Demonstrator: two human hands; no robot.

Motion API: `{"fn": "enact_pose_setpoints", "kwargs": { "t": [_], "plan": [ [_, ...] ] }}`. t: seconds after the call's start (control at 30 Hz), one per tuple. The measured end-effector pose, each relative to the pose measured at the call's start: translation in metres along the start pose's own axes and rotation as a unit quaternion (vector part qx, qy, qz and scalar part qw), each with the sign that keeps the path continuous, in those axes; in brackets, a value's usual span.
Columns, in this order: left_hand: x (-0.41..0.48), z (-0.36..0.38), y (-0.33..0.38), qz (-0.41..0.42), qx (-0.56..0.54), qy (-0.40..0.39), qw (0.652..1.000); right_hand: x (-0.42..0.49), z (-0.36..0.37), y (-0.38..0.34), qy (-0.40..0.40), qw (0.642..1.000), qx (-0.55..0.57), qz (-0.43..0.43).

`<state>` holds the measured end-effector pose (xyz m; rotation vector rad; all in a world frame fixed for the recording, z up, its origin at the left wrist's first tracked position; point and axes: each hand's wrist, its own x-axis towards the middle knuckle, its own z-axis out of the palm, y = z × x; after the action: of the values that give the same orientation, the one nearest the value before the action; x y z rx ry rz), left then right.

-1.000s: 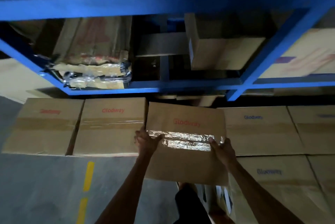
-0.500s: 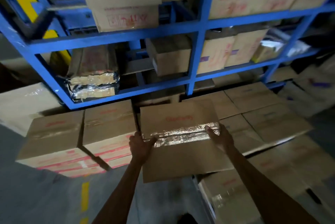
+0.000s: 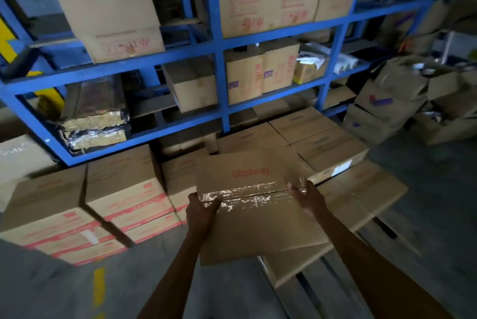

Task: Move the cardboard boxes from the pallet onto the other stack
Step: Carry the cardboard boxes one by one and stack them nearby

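I hold a taped cardboard box (image 3: pixel 258 220) with red "Glodway" print up in front of me. My left hand (image 3: pixel 201 211) grips its left edge at the tape strip, thumb on top. At the right end of the tape, my right hand (image 3: pixel 305 196) grips the other edge. Below and to the right, more boxes (image 3: pixel 361 192) lie on the pallet (image 3: pixel 387 233). To the left stands the other stack of boxes (image 3: pixel 124 189) with red stripes on their sides.
A blue steel rack (image 3: pixel 219 81) loaded with cartons rises right behind both stacks. Loose boxes (image 3: pixel 387 106) are piled at the right. Grey floor with a yellow dashed line (image 3: pixel 99 287) lies at the lower left.
The view has lifted and swung right, showing more of the rack. The held box has risen higher above the pallet; both hands keep the same grip.
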<state>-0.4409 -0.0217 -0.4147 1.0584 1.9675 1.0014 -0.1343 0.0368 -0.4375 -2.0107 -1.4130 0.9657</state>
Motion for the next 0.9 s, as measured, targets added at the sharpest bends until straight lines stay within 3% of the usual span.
{"fn": "enact_pose_setpoints", "kwargs": {
  "t": [0.27,0.5,0.63,0.8,0.9],
  "plan": [
    [-0.182,0.121,0.014,0.007,-0.004,-0.01,1.0,-0.056,-0.149,0.174,-0.009,1.0,-0.012,-0.002],
    [-0.27,0.226,0.047,0.006,-0.005,-0.073,0.997,-0.102,-0.269,0.245,0.017,0.998,-0.052,0.033],
    [-0.271,0.299,0.066,0.005,-0.002,-0.099,0.995,-0.075,-0.319,0.287,0.019,0.997,-0.057,0.042],
    [-0.265,0.389,0.1,-0.018,0.002,-0.121,0.992,0.041,-0.353,0.394,0.002,0.996,0.001,0.09],
    [-0.242,0.452,0.12,-0.044,-0.004,-0.124,0.991,0.083,-0.388,0.391,0.007,0.996,-0.021,0.089]
  ]
}}
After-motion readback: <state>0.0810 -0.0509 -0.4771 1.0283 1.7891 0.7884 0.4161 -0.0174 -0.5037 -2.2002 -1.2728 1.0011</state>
